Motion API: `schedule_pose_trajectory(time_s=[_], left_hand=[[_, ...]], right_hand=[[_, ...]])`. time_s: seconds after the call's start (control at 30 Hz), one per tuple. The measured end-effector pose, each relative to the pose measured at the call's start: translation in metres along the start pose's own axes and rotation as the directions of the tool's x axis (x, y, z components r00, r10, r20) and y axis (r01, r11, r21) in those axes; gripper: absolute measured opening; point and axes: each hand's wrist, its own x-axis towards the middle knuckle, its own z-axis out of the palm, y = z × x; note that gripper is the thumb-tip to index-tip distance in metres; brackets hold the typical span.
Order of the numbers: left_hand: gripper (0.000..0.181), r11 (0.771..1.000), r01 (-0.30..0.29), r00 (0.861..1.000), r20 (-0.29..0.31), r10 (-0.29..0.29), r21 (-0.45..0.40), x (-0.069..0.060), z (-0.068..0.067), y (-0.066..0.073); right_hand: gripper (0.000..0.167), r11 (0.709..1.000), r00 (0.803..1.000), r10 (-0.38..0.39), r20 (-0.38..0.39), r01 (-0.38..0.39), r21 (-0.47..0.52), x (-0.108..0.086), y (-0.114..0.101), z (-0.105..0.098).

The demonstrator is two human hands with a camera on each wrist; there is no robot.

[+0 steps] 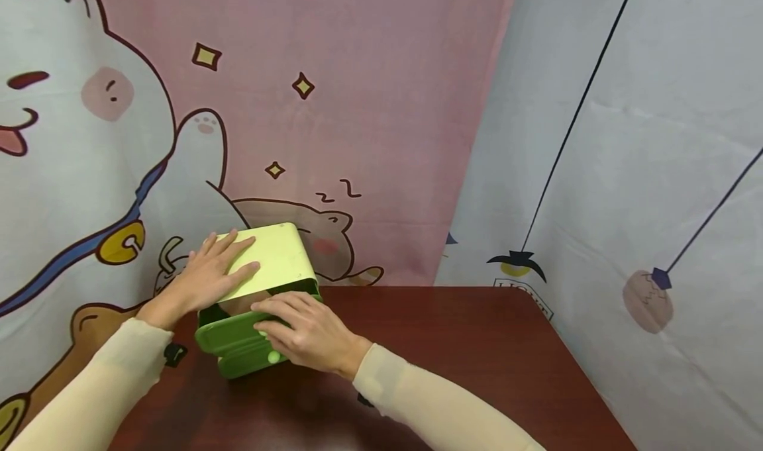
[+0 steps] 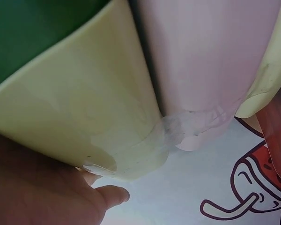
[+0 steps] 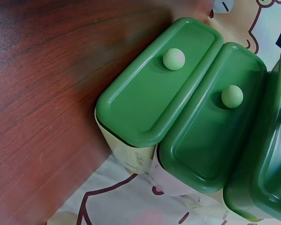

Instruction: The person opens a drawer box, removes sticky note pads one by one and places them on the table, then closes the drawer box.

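A stacked unit of yellow and pink compartments with green fronts stands at the table's back left. My left hand lies with fingers spread on its yellow top; in the left wrist view part of that hand is against the yellow casing. The uppermost green front stands out from the casing, leaving a dark gap behind. My right hand holds this front with bent fingers at its upper edge. Two lower green fronts with round knobs appear in the right wrist view, where no hand is discernible.
The dark red-brown table extends right of the unit. Behind stands a pink cloth with cartoon animals, and a pale cloth hangs along the right side.
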Motion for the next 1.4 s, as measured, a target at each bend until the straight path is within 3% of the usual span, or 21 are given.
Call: schedule_pose_trajectory(time_s=[0.6, 1.4], left_hand=[[0.086, 1.000, -0.007, 1.000, -0.003, 0.007, -0.012, 0.001, -0.001, 0.002], [0.086, 1.000, -0.019, 1.000, 0.001, 0.019, -0.010, -0.001, 0.001, -0.002]], right_hand=[[0.026, 0.998, 0.995, -0.064, -0.073, 0.064, -0.001, -0.008, -0.002, -0.013], [0.029, 0.998, 0.992, -0.063, -0.106, 0.060, -0.025, -0.017, -0.011, -0.020]])
